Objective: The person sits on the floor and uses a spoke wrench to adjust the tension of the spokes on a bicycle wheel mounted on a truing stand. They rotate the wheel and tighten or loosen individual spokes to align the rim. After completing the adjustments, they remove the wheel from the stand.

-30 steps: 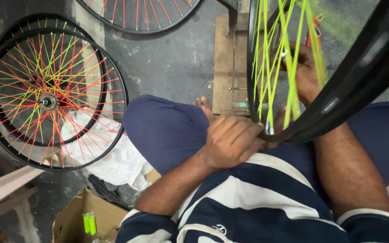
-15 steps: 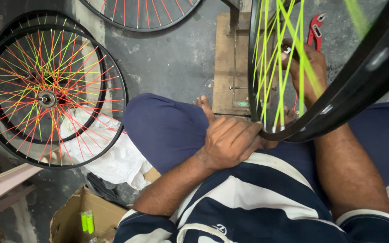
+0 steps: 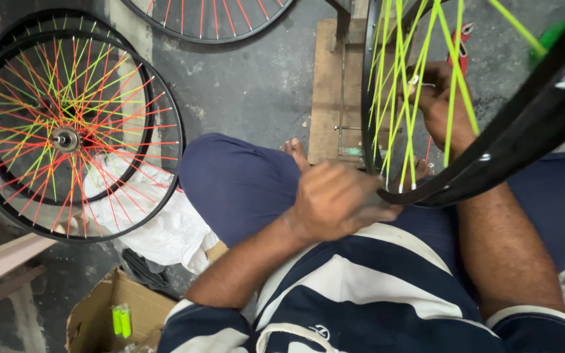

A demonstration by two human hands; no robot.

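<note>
I sit on the floor with a black bicycle wheel rim (image 3: 524,131) held upright over my lap, laced with neon green and red spokes (image 3: 420,85). My left hand (image 3: 338,199) grips the rim's lower edge near my knee. My right hand (image 3: 436,98) reaches in among the spokes, its fingers pinched on a spoke with a small metal piece. Part of that hand is hidden behind the spokes.
Stacked finished wheels with red, orange and green spokes (image 3: 70,134) lie on the floor at left, over a white cloth (image 3: 165,225). Another wheel (image 3: 210,16) shows at top. A wooden stand (image 3: 335,91) is ahead. A cardboard box (image 3: 109,320) with green items sits lower left.
The rim has turned and tilted slightly in my lap. My right hand has shifted further up among the spokes; my left hand stays on the rim's lower edge.
</note>
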